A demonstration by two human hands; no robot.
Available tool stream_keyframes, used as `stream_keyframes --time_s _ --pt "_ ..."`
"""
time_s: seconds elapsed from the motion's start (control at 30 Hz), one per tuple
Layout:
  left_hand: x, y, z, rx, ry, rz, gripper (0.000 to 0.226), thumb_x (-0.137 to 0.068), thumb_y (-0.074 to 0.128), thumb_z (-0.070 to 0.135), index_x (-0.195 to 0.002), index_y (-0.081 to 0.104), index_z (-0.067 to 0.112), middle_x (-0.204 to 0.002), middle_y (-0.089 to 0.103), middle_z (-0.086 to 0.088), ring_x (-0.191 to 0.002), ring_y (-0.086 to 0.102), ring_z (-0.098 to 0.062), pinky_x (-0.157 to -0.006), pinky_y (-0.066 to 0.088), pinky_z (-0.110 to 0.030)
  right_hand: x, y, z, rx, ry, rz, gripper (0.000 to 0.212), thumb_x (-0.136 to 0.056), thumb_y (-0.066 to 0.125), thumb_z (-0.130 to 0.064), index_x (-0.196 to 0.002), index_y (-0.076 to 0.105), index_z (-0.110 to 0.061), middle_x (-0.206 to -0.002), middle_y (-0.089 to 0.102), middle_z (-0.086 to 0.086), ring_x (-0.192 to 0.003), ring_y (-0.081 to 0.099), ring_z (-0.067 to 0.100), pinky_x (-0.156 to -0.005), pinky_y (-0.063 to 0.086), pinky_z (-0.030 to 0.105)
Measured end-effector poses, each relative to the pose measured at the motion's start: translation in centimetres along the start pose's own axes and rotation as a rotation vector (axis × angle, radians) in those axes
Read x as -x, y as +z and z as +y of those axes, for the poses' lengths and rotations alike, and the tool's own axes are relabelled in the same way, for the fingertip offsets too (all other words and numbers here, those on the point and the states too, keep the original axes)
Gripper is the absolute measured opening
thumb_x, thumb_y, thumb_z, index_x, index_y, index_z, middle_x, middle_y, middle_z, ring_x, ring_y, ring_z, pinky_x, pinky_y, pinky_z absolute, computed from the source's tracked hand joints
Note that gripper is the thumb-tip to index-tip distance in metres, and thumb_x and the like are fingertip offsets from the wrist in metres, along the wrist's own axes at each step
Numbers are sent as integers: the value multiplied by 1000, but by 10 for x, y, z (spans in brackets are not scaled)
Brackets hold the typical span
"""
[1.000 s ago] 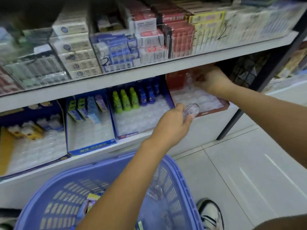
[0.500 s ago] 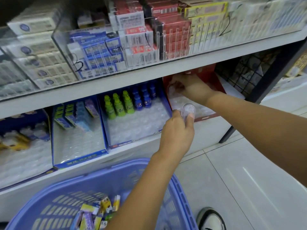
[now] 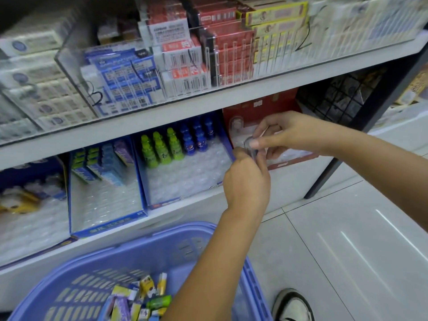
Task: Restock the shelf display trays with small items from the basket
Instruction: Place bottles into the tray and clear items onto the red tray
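Faces a white two-level shop shelf (image 3: 208, 105) over pale floor tiles (image 3: 347, 251). Carries on the upper level rows of small boxes (image 3: 180, 63) behind clear dividers. Carries on the lower level display trays side by side: a red tray (image 3: 261, 105) at the right end, beside it a blue tray (image 3: 166, 202) with green bottles (image 3: 159, 147) and dark blue bottles (image 3: 196, 137) upright at its back, then a second blue tray (image 3: 108, 224) with little cartons (image 3: 99, 163) at its back.

Grips with the left hand (image 3: 245, 181), fingers curled, a small clear capsule (image 3: 250, 148), raised in front of the red tray's left front part. Pinches the same capsule from above with the right hand (image 3: 291, 133), one fingertip on its top, forearm coming in from the right. Cannot tell whether the capsule touches the tray.

Has, low in view, a lilac-blue basket (image 3: 162, 246) with a heap of small colourful items (image 3: 143, 295) inside, the left forearm crossing above its rim. Has one white and black shoe (image 3: 293, 304) on the tiles, right of the basket.
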State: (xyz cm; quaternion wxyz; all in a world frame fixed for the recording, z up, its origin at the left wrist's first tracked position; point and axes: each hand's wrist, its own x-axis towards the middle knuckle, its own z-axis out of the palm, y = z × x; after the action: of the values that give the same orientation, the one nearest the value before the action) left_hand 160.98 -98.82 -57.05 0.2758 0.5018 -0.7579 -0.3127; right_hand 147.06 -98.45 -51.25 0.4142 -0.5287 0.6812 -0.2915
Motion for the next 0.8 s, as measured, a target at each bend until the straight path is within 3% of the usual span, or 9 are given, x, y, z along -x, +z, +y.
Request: stream_keyframes --time_s 0.2,0.3,0.37,0.43,0.5,0.6,0.8 --pt "0 1 -2 8 10 -14 37 -98 43 37 -121 43 8 -99 67 -15 -93 62 -35 -65 41 -34 -11 9 -1 -8 63 127 26 -72 80 -20 -90 65 -9 -74 70 9 -66 69 19 -70 59 28" --pt "8 6 -8 -56 99 -138 50 -98 42 33 -142 32 11 -123 61 -14 -113 57 -32 -85 46 -38 -27 -2 5 -23 58 363 17 -72 77 -18 -83 67 -10 -77 69 9 -70 68 21 -73 58 31" --pt "19 13 -16 -229 198 -254 57 -99 38 35 -149 22 12 -151 35 -11 -140 30 -25 -108 32 -33 -39 -4 10 117 21 537 21 -71 77 -23 -84 66 -12 -80 68 4 -69 65 13 -65 55 21" --pt "26 18 -23 -366 286 -306 63 -100 35 37 -151 11 11 -160 6 -6 -148 1 -19 -118 7 -27 -48 5 13 234 -38 605 25 -71 77 -25 -87 65 -11 -81 65 0 -68 59 7 -60 44 12" --pt "29 23 -28 -427 317 -301 68 -99 35 39 -152 3 10 -160 -6 -6 -147 -7 -19 -118 -5 -27 -57 16 15 281 -97 605 29 -72 77 -25 -90 63 -8 -84 66 1 -74 58 10 -66 46 18" --pt "30 27 -28 -452 307 -265 69 -100 34 40 -151 0 9 -160 -8 -6 -147 -7 -20 -117 -9 -28 -65 27 14 380 -146 594 30 -73 74 -23 -92 59 -6 -92 67 10 -85 61 24 -73 49 32" --pt "26 35 -20 -468 256 -241 69 -100 31 40 -151 -3 7 -160 -7 -9 -147 -7 -23 -117 -11 -30 -75 32 15 502 -169 611 30 -73 71 -22 -93 57 -5 -88 63 11 -82 59 27 -66 41 27"
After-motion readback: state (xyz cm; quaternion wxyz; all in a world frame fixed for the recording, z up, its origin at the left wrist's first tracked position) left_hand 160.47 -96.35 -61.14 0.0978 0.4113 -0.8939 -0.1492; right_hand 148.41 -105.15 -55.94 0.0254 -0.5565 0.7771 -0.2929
